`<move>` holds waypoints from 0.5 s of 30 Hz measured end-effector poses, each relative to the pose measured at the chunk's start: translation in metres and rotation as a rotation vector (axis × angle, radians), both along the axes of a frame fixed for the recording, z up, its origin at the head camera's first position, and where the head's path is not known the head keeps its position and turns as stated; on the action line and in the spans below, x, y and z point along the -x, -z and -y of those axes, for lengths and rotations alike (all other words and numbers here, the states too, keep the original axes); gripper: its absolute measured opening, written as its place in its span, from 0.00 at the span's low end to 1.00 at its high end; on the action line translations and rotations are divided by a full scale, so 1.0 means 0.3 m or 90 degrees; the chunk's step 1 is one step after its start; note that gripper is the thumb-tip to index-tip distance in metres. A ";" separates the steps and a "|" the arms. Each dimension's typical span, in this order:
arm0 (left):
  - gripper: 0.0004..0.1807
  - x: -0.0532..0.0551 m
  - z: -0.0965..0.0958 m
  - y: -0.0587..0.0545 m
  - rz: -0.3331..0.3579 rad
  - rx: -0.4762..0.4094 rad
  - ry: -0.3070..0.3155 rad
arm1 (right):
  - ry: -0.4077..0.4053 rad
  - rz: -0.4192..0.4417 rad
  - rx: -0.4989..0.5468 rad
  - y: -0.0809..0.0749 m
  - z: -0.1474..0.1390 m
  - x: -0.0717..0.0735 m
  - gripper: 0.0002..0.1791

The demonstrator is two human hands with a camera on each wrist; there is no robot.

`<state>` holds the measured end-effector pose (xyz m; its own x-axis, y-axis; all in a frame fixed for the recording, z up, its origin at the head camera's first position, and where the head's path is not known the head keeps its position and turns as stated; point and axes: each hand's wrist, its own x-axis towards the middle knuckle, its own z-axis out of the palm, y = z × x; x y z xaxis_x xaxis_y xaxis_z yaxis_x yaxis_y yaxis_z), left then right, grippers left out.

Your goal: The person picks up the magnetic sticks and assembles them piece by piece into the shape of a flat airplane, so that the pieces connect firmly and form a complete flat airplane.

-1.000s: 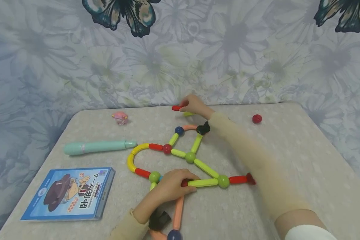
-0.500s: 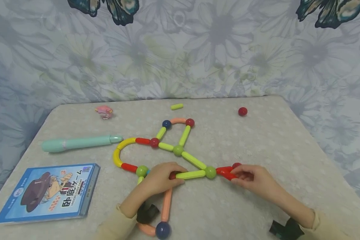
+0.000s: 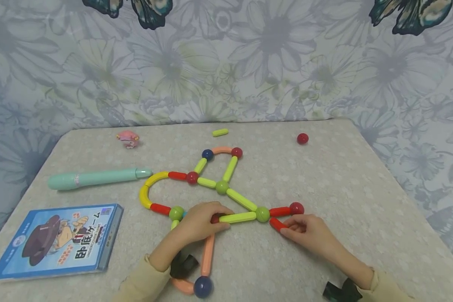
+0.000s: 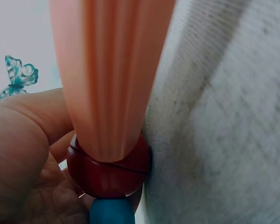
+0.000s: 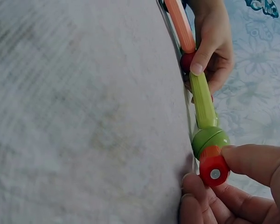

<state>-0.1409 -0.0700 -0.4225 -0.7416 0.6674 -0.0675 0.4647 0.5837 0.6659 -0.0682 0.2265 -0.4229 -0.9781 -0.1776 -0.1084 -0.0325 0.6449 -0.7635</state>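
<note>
A flat figure of magnetic rods and balls lies on the table. My left hand grips its dark red ball, where an orange rod, a blue rod and a yellow-green rod meet. Between thumb and fingers, my right hand pinches a short red rod. That rod's far end is right at the green ball, on the near side. Another red rod runs from this green ball to a red ball, just beyond my right fingers.
A yellow-green rod and a red ball lie loose near the back edge. To the left are a pink toy figure, a mint-coloured pen and a blue game box. A patterned wall hanging stands behind the table.
My right hand has come from the table's back with the short red rod, down to the figure's right end, then slightly left against the green ball. My left hand keeps its grip.
</note>
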 end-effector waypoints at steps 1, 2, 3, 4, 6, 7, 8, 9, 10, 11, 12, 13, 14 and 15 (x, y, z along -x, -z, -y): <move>0.15 0.001 -0.001 0.000 0.000 0.001 0.000 | 0.004 0.001 -0.001 0.002 0.002 0.002 0.11; 0.15 0.000 -0.001 0.000 0.001 0.001 0.000 | 0.009 0.002 -0.004 0.003 0.004 0.003 0.10; 0.15 0.000 -0.001 -0.001 0.002 0.001 -0.001 | 0.014 0.002 -0.005 0.004 0.006 0.004 0.10; 0.15 -0.001 -0.002 -0.001 0.003 0.001 -0.003 | 0.018 0.001 -0.005 0.005 0.008 0.005 0.10; 0.15 -0.001 -0.002 0.000 0.002 0.002 -0.003 | 0.023 0.000 -0.006 0.008 0.009 0.006 0.09; 0.15 -0.001 -0.002 0.000 0.000 0.002 -0.003 | 0.023 -0.001 -0.006 0.009 0.009 0.007 0.09; 0.15 -0.001 -0.002 0.000 -0.001 0.002 -0.004 | 0.021 -0.002 -0.004 0.009 0.008 0.006 0.09; 0.15 -0.001 -0.003 0.000 -0.002 0.002 -0.004 | 0.016 -0.003 -0.002 0.010 0.007 0.006 0.09; 0.15 -0.001 -0.003 0.000 -0.005 0.002 -0.003 | 0.010 -0.004 0.003 0.011 0.005 0.005 0.10; 0.15 0.000 -0.003 0.001 -0.007 0.001 -0.003 | 0.003 -0.004 0.007 0.011 0.002 0.005 0.11; 0.15 0.000 -0.003 0.001 -0.009 0.002 -0.003 | -0.005 -0.005 0.010 0.011 -0.001 0.004 0.12; 0.15 0.000 -0.003 0.002 -0.011 0.003 -0.003 | -0.014 -0.004 0.014 0.010 -0.005 0.003 0.12; 0.15 0.000 -0.003 0.001 -0.013 0.002 -0.002 | -0.024 -0.002 0.020 0.010 -0.009 0.001 0.14; 0.15 -0.001 -0.003 0.001 -0.012 0.002 -0.002 | -0.032 0.000 0.024 0.009 -0.012 0.000 0.14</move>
<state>-0.1407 -0.0691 -0.4227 -0.7449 0.6649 -0.0557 0.4751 0.5872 0.6553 -0.0682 0.2302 -0.4256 -0.9677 -0.2311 -0.1010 -0.0642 0.6129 -0.7876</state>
